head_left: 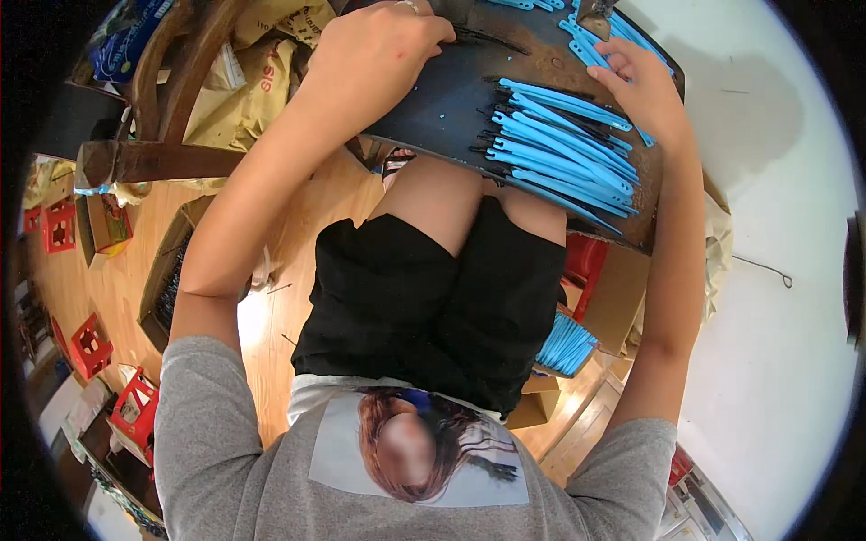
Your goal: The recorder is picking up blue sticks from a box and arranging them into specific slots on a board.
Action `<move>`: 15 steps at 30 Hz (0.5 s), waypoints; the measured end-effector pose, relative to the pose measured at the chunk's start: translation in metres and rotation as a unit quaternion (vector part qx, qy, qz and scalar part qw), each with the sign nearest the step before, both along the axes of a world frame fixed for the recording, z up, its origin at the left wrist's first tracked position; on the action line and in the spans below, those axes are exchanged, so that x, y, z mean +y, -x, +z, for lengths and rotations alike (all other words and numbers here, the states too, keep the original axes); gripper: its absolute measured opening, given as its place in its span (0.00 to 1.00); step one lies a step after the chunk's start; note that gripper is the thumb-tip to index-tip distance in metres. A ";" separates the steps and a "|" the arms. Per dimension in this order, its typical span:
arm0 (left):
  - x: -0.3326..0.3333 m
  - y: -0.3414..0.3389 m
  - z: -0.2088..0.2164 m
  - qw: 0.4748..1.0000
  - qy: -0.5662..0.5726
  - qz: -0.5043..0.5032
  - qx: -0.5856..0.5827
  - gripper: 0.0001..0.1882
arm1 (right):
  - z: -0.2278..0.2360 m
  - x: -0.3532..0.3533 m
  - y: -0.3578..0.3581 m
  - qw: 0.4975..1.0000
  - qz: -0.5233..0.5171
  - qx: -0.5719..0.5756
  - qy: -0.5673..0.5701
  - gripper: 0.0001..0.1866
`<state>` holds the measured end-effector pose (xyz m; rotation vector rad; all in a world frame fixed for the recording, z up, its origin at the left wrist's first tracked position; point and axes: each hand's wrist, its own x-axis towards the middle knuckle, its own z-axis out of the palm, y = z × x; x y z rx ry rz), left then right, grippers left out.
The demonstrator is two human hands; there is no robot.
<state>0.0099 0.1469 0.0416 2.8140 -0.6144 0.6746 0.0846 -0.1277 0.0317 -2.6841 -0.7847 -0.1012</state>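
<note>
Over the far left part of the dark worktop (pixel 424 117) is my left hand (pixel 383 59), its fingers drawn together. Thin black strands (pixel 492 40) lie beside its fingertips; whether they are pinched is hidden. At the far right, my right hand (pixel 639 86) has thumb and fingers closed around slender blue plastic strips (pixel 582 45) with small holes at their ends. Close to those fingers, a worn metal tool part (pixel 595 14) comes down onto the strips. Between my hands and nearer me, a pile of blue strips (pixel 564 149) lies mixed with black ones.
Beneath the worktop on the right, a cardboard box (pixel 566 347) holds more blue strips. A wooden frame (pixel 171 162) and tan paper sacks (pixel 262 90) stand at the left. Red stools (pixel 135 410) are on the wooden floor. A white wall (pixel 767 270) borders the right side.
</note>
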 end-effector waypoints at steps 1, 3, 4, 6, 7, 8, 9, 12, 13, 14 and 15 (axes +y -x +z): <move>0.001 0.000 0.000 1.000 0.000 0.009 0.005 0.06 | 0.000 0.000 -0.002 0.999 -0.012 0.035 -0.021 0.14; 0.001 0.000 0.000 1.000 0.000 0.019 0.009 0.07 | -0.002 0.000 0.001 0.999 -0.027 0.027 -0.028 0.14; 0.002 0.001 0.000 1.000 0.010 0.019 0.006 0.06 | -0.003 0.000 0.004 0.998 -0.042 0.020 -0.035 0.15; 0.002 0.003 0.000 0.999 0.028 0.018 0.001 0.06 | -0.003 0.000 0.010 0.997 -0.057 0.012 -0.042 0.15; 0.002 0.004 0.000 0.999 0.038 0.017 -0.002 0.06 | -0.002 0.000 0.013 0.997 -0.047 -0.029 -0.053 0.15; 0.001 0.005 0.000 0.999 0.048 0.016 -0.004 0.06 | -0.002 0.001 0.017 0.995 -0.038 -0.070 -0.064 0.14; 0.001 0.006 0.000 0.998 0.057 0.015 -0.006 0.06 | -0.001 0.002 0.020 0.991 -0.028 -0.110 -0.074 0.14; -0.001 0.009 0.001 0.996 0.086 0.009 -0.015 0.06 | 0.000 0.003 0.029 0.987 -0.012 -0.130 -0.096 0.13; -0.002 0.010 0.002 0.995 0.095 0.007 -0.018 0.06 | 0.000 0.004 0.032 0.984 -0.004 -0.140 -0.107 0.13; -0.003 0.011 0.003 0.994 0.105 0.005 -0.021 0.06 | 0.000 0.006 0.035 0.984 -0.004 -0.140 -0.107 0.13; -0.005 0.012 0.006 0.994 0.105 0.004 -0.021 0.06 | -0.001 0.008 0.039 0.983 0.012 -0.117 -0.142 0.12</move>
